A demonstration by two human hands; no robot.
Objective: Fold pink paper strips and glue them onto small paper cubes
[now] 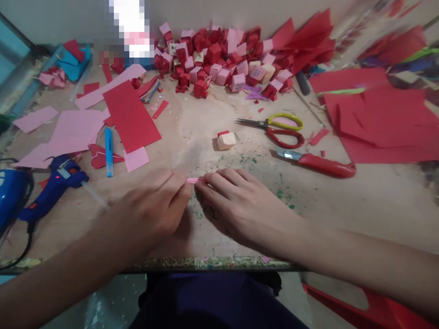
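Both my hands rest on the table near its front edge and meet over a small pink paper strip [192, 180]. My left hand [154, 208] has its fingers together, pinching the strip's left end. My right hand [236, 201] lies knuckles up with its fingertips pressed on the strip's right end. Most of the strip is hidden under the fingers. A small cream and red paper cube [225, 140] sits on the table just beyond my hands.
A blue glue gun [51, 185] lies at the left beside a blue pen [109, 151]. Scissors [279, 129] and a red-handled knife [318, 163] lie at the right. Red paper sheets [384, 119], pink sheets [73, 132] and a heap of paper cubes [222, 57] fill the back.
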